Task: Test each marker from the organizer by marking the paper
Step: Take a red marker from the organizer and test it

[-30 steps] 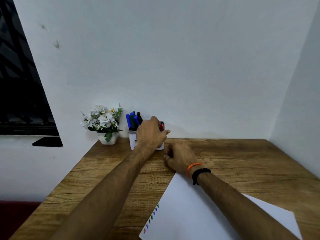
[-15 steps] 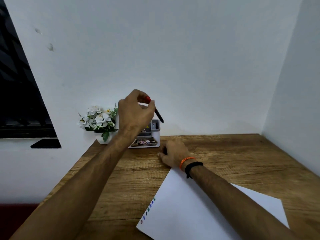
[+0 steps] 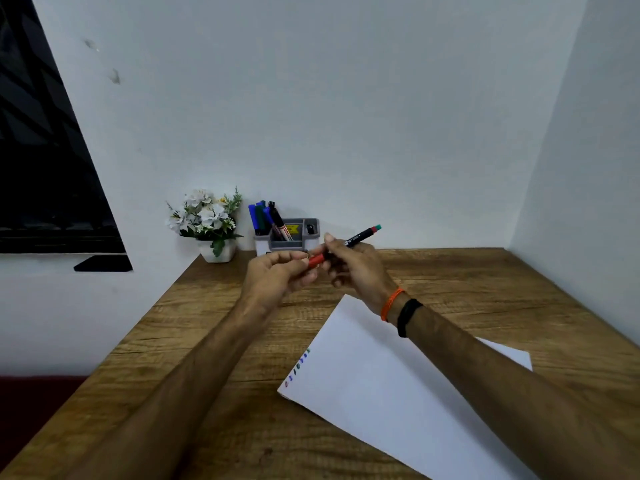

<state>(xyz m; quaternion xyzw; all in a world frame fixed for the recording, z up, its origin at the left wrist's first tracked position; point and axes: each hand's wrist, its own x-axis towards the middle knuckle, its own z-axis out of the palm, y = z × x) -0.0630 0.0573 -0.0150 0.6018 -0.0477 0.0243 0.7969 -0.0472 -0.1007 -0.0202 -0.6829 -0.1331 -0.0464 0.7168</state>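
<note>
Room: plain pale walls (image 3: 346, 98) meeting in a corner at right, dark window (image 3: 41, 168) at left. Wooden desk (image 3: 467, 278) pushed against the back wall, grain running side to side; left edge runs diagonally toward the viewer, red floor or seat beyond it, can't tell which. Bare wood right of the hands and along the near left.

White paper (image 3: 381, 393) lies flat and skewed on the desk, a row of small coloured test marks (image 3: 297, 367) along its left edge. Right forearm crosses over it.

Back of the desk: white potted flowers (image 3: 207, 220), grey organizer (image 3: 294, 237) just beside it to the right, blue, green and black markers (image 3: 266, 216) standing in its left compartment.

Both hands are raised above the desk in front of the organizer. Right hand (image 3: 353, 268), orange and black wristbands (image 3: 401, 310), fingers curled round a black marker (image 3: 360, 236), tail end tilted up to the right. Left hand (image 3: 277, 278) pinches its red cap (image 3: 317, 260). Cap looks seated on the marker; not certain.
</note>
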